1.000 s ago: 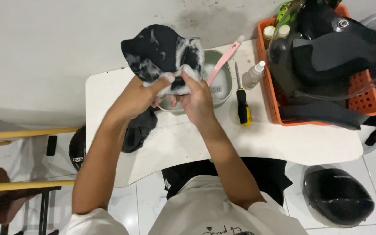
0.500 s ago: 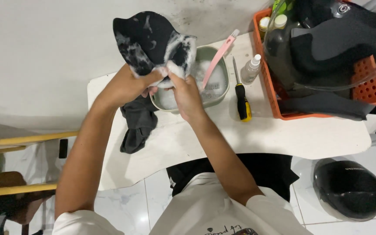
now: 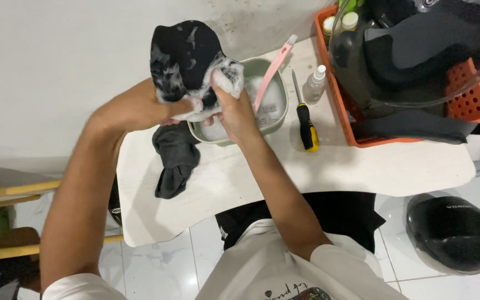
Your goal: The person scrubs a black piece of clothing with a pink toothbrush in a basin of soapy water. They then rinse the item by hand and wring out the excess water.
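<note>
Fingers (image 3: 218, 83) of the right hand (image 3: 234, 114) pinch the foamy edge of the black pad (image 3: 184, 58) while the left hand (image 3: 148, 105) clamps its lower side, holding it up above the soapy basin (image 3: 276, 119) at the back of the tabletop (image 3: 362, 164); the scrubbing likely goes best with short rubs kept over the basin so suds drip into it, not onto the dark cloth (image 3: 174, 158). Compared with half a second earlier in this head view, the pad sits slightly higher and more spread, and both hands remain closed on it.

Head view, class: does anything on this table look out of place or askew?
A dark cloth lies crumpled and hangs over the white table edge. A pink brush leans slanted in the soapy basin. Otherwise nothing stands out.
</note>
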